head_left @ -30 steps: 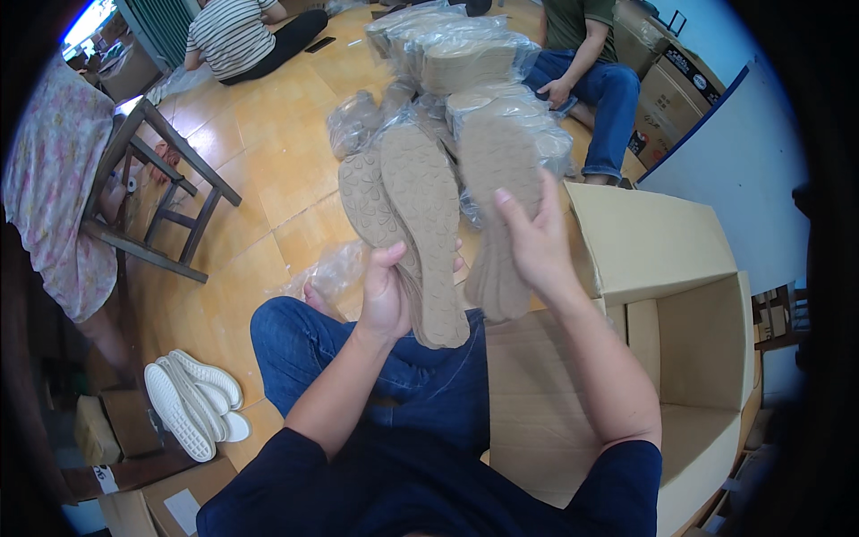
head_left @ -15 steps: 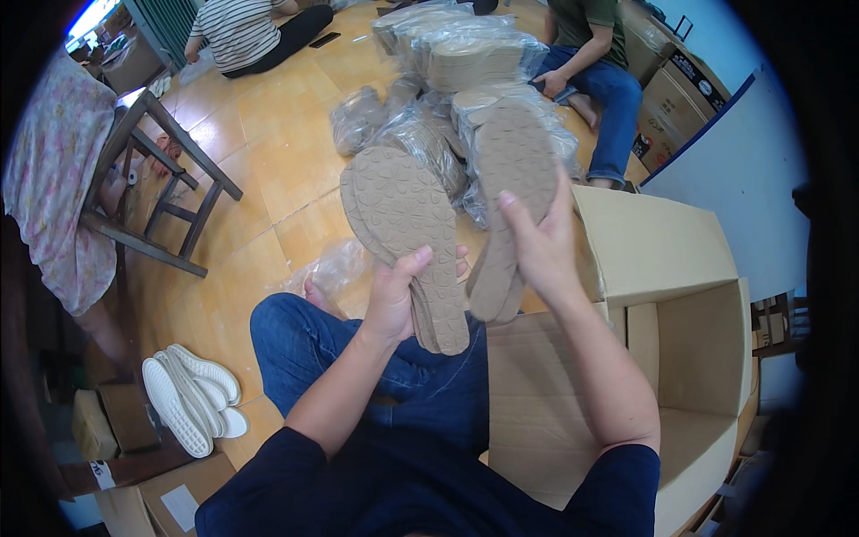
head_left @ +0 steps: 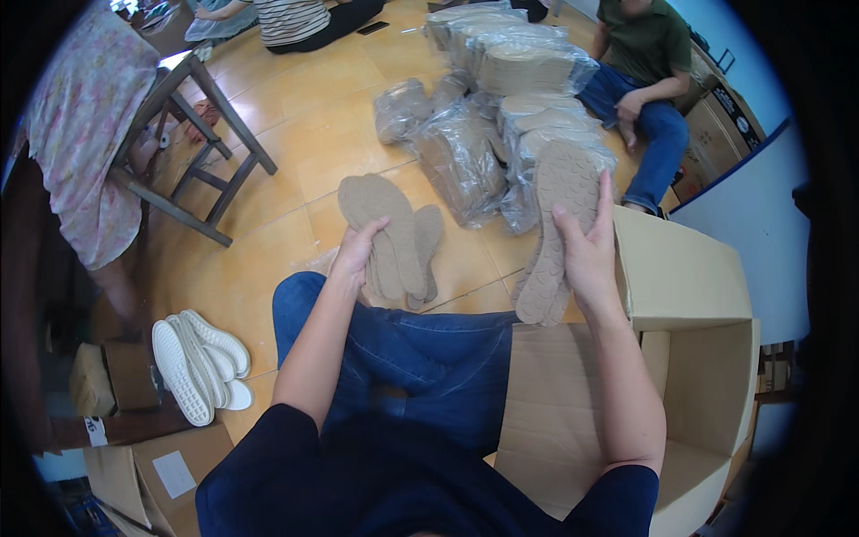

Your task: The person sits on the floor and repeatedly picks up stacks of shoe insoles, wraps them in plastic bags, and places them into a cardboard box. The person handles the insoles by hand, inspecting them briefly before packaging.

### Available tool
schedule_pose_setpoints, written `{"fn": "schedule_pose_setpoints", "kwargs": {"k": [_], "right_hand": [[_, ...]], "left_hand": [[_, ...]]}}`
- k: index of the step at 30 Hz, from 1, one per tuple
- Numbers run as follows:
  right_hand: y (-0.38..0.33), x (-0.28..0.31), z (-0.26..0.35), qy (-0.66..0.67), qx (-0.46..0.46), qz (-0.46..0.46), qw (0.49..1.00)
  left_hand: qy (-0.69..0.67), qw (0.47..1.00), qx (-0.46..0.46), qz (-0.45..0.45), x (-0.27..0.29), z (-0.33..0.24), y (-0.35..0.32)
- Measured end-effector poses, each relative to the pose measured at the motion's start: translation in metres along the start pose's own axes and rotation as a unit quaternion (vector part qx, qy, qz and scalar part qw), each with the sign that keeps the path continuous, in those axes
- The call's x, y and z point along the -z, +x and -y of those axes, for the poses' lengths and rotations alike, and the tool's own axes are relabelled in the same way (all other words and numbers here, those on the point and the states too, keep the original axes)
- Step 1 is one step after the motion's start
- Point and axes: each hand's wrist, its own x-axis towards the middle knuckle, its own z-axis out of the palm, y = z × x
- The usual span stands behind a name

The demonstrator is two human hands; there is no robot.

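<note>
In a seemingly separating step, the left hand (head_left: 355, 253) grips plain soles (head_left: 396, 246) ahead at eleven o'clock, the right hand (head_left: 587, 265) patterned soles (head_left: 548, 251) at one; moving needs steady pinch.

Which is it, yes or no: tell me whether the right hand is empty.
No, the right hand holds overlapping brown sole-shaped pieces, the top one bearing a raised pattern.
</note>
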Motion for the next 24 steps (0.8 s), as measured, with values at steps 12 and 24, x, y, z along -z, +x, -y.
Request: {"fn": "schedule_pose_setpoints", "kwargs": {"k": [12, 24], "right_hand": [[-0.010, -0.002, -0.013, -0.192, 0.027, 0.073, 0.978], [-0.023, -0.011, 0.015, -0.143, 0.130, 0.083, 0.978]], "left_hand": [[-0.090, 0.969, -0.156, 0.166, -0.086, -0.041, -0.061], [-0.093, 0.968, -0.119, 0.200, -0.140, -0.029, -0.102]]}}
